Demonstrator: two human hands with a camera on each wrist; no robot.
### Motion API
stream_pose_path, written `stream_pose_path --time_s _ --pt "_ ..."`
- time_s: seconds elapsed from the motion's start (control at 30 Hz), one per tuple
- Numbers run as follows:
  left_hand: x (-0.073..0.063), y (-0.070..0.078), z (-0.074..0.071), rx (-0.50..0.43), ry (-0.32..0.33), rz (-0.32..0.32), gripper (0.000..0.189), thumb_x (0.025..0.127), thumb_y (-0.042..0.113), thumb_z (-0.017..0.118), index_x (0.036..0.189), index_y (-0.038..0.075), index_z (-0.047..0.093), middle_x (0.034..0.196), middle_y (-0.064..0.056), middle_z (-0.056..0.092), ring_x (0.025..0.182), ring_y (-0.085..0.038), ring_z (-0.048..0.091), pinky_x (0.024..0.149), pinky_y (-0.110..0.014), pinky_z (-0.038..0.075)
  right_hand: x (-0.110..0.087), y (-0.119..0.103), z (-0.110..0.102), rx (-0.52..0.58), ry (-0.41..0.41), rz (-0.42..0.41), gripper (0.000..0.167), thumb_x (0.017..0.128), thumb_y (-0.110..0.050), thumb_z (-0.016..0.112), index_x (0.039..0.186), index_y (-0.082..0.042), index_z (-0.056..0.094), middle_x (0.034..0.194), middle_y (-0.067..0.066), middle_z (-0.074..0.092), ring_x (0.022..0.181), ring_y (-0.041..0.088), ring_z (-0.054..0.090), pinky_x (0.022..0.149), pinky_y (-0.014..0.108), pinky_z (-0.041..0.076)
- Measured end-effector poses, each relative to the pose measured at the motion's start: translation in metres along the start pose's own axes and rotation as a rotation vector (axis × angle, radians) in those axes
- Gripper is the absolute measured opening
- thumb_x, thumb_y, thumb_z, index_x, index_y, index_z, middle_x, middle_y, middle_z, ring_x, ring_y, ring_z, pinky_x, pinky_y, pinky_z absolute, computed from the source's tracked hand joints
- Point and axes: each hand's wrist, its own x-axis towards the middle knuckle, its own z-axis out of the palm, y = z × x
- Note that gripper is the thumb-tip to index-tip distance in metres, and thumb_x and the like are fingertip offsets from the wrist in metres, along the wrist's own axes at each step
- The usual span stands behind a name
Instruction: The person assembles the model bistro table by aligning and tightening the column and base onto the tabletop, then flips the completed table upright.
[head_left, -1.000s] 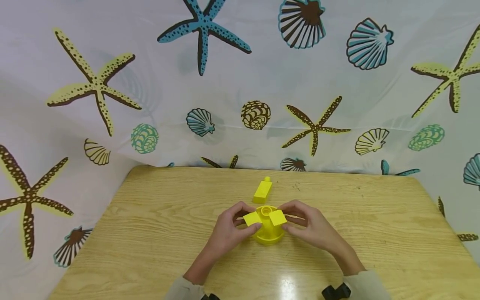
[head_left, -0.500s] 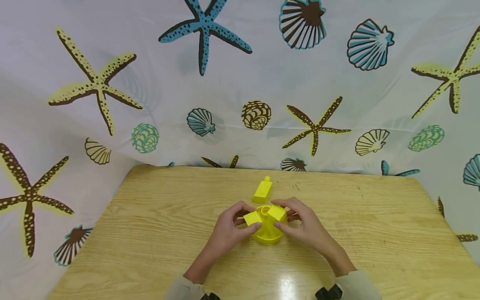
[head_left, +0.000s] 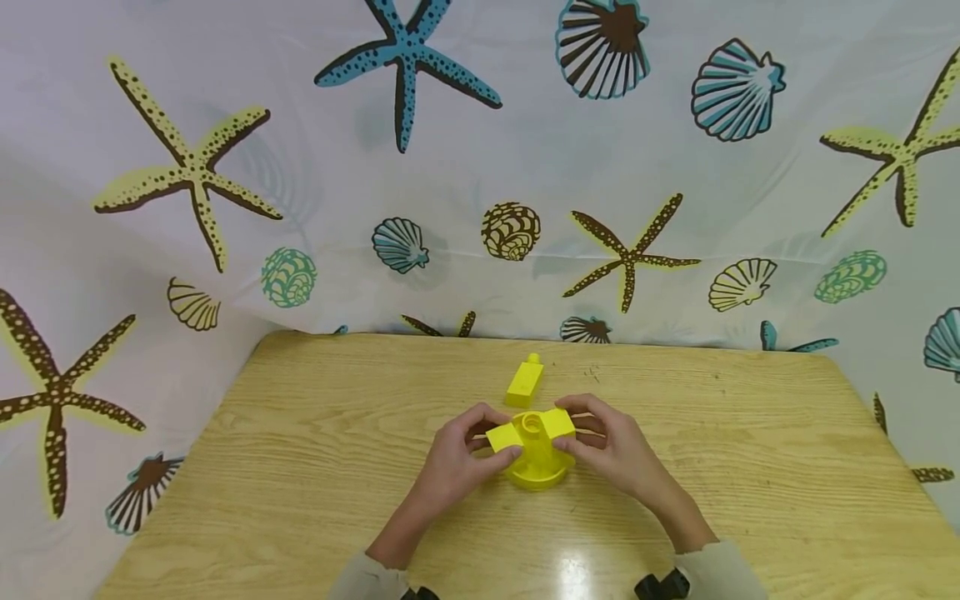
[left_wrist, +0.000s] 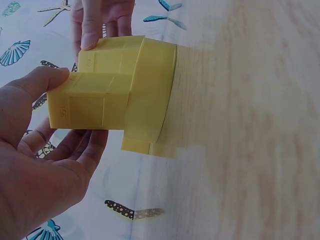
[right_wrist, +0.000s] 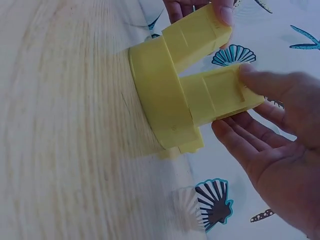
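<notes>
A round yellow base (head_left: 537, 481) with a raised ring in its middle stands on the table. My left hand (head_left: 467, 454) pinches a yellow block (head_left: 504, 437) between thumb and fingers, upright at the base's left side. On the right side, a similar yellow block (head_left: 557, 422) is held between the thumb and fingers of my right hand (head_left: 618, 450). In the left wrist view the near block (left_wrist: 87, 102) meets the base (left_wrist: 155, 85). The right wrist view shows its block (right_wrist: 220, 92) against the base too. How deep the blocks sit is hidden.
Just behind the base, another yellow block (head_left: 524, 383) with a small knob lies on the wooden table (head_left: 337, 400). A white cloth (head_left: 480, 167) printed with starfish and shells hangs round the back and sides.
My right hand has shifted slightly inward and away from me, turning its block so that it now stands squarer on the base. The left hand and its block have stayed put.
</notes>
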Motion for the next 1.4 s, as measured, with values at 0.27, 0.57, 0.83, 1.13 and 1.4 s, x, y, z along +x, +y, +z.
stream_pose_path --time_s 0.27,0.57,0.83,1.13,1.4 --pt "-0.001 -0.002 0.000 0.029 0.012 0.004 0.027 0.089 0.017 0.082 0.111 0.010 0.068 0.122 -0.008 0.067 0.115 -0.025 0.064 0.096 -0.041 0.058 -0.005 0.000 -0.004 -0.105 0.038 -0.022 0.046 0.093 -0.009 0.077 0.136 -0.013 0.062 0.132 0.012 0.063 0.099 0.026 0.068 0.086 0.032 0.061" --pt "0.000 -0.002 0.002 0.072 0.014 0.008 0.026 0.088 0.017 0.083 0.109 0.011 0.068 0.117 -0.006 0.067 0.107 -0.023 0.065 0.091 -0.038 0.060 -0.010 -0.003 -0.014 -0.141 -0.019 -0.049 0.045 0.092 -0.012 0.078 0.135 -0.015 0.066 0.128 0.005 0.067 0.098 0.022 0.069 0.084 0.030 0.061" --pt "-0.001 -0.002 0.002 0.080 0.026 0.008 0.027 0.088 0.016 0.084 0.110 0.012 0.069 0.118 -0.005 0.068 0.108 -0.023 0.065 0.092 -0.039 0.059 -0.013 -0.002 -0.019 -0.116 0.005 -0.018 0.039 0.088 -0.008 0.082 0.125 -0.010 0.068 0.121 0.008 0.069 0.102 0.026 0.069 0.087 0.033 0.061" --pt "-0.001 -0.003 0.001 0.066 0.027 0.019 0.028 0.087 0.015 0.084 0.110 0.012 0.069 0.119 -0.006 0.068 0.110 -0.024 0.065 0.093 -0.041 0.059 -0.013 0.000 -0.017 -0.101 0.008 -0.008 0.041 0.080 -0.017 0.091 0.111 -0.011 0.065 0.110 0.006 0.069 0.100 0.024 0.070 0.088 0.039 0.061" --pt "-0.001 -0.001 0.001 0.042 0.028 0.018 0.027 0.088 0.015 0.083 0.110 0.010 0.068 0.120 -0.007 0.067 0.111 -0.025 0.065 0.093 -0.040 0.059 -0.011 0.003 -0.012 -0.155 -0.043 -0.050 0.054 0.081 -0.019 0.089 0.128 -0.008 0.066 0.117 0.005 0.066 0.102 0.024 0.065 0.087 0.035 0.061"
